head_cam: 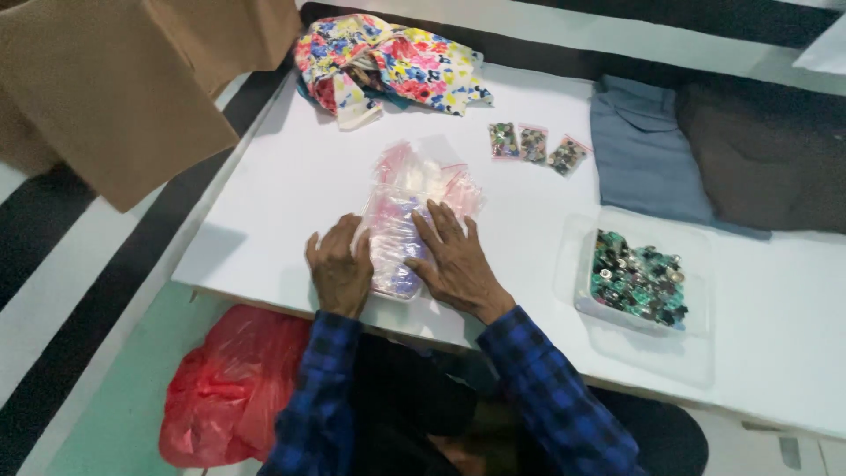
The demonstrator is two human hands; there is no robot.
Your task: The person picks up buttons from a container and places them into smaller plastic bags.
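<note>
Fingers (441,231) of both your hands lie flat and spread on the stack of small clear bags (401,231) at centre frame, pressing, not gripping: left hand (339,269) on its left edge, right hand (456,264) on its right. Those bags look slippery (thin plastic), so uneven pressure could fan the stack toward the near edge of the white worktop (291,185). At lower right, a clear tub of buttons (636,280) sits close enough for your right sleeve to nudge. Three filled packets (533,145) lie above centre, floral cloth (388,62) at top, folded clothes (648,145) upper right, a red bag (225,388) on the floor lower left.
</note>
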